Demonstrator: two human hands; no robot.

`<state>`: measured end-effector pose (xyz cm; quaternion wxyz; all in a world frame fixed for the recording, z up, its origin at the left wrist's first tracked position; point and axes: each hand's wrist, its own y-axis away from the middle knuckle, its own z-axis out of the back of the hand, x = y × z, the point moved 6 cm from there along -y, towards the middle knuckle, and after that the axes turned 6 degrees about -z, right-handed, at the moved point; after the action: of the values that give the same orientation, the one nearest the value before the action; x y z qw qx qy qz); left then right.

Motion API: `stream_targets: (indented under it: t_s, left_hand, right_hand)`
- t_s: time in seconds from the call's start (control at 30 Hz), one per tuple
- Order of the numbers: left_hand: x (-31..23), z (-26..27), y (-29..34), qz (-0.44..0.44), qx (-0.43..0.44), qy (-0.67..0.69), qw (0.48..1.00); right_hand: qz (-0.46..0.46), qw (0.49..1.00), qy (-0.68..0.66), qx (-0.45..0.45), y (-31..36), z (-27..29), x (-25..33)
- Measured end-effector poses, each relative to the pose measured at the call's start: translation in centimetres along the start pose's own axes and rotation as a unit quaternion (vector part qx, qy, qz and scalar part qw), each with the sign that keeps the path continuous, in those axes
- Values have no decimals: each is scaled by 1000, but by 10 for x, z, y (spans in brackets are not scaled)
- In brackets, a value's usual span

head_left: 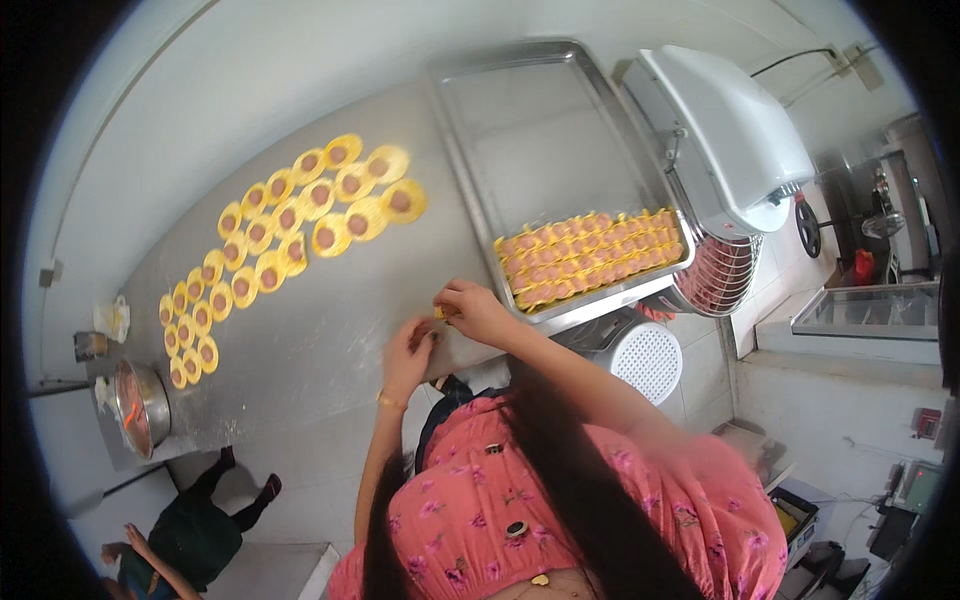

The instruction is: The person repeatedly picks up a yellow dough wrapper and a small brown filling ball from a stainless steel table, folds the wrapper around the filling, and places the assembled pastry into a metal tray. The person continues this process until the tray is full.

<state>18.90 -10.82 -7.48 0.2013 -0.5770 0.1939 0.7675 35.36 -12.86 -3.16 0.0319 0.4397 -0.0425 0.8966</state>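
My right hand (475,312) pinches a small yellow dumpling (440,312) above the steel table, at the near edge of the tray. Just left of it and a little nearer to me, my left hand (408,352) is raised with its fingers curled in. Whatever its fingertips hold, if anything, is too small to make out. On the table to the left lie rows of round yellow wrappers (258,232), flat, each with a pinkish meat filling in the middle. Shaped open-topped dumplings (590,262) stand in tight rows across the near end of the metal tray (478,185).
A white machine (725,140) with a wire-guarded bowl of meat (712,275) stands right of the tray. Below it is a white perforated stool (645,362). A steel bowl (150,410) sits at the table's left end. Another person (190,530) is at lower left.
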Motion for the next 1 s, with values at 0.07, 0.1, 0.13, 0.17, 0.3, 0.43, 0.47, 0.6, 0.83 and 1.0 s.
stream_targets:
  t_s: [0.07, 0.1, 0.13, 0.17, 0.3, 0.43, 0.47, 0.6, 0.83, 1.0]
  left_hand:
    - [-9, 2, 3, 24, -33, 48, 998]
    - [-13, 4, 4, 30, -55, 88, 994]
    - [-16, 5, 6, 40, -64, 66, 995]
    - [-18, 6, 8, 48, -75, 50, 995]
    - [-16, -4, 23, 74, -110, 20, 991]
    - [-19, -22, 32, 70, -91, -42, 992]
    - [-20, -28, 34, 72, -87, -60, 992]
    - [-23, -48, 34, 89, -80, -47, 992]
    - [-28, -63, 28, 95, -55, -70, 992]
    - [-31, -63, 27, 94, -53, -93, 990]
  right_hand:
    - [2, 998, -60, 2, -2, 41, -16]
    - [-26, 997, -71, -19, -5, 70, -33]
    - [3, 992, -107, -63, -8, 107, -49]
    - [-52, 990, -100, -79, -11, 140, -75]
    - [-50, 987, 38, -145, -23, 239, -149]
    - [-60, 986, 150, -44, -25, 252, -192]
    - [-56, 984, 167, -17, -24, 249, -197]
    - [-15, 980, 196, 31, -17, 241, -203]
    - [-16, 979, 154, 135, -8, 245, -199]
    - [-7, 974, 157, 164, -6, 244, -193]
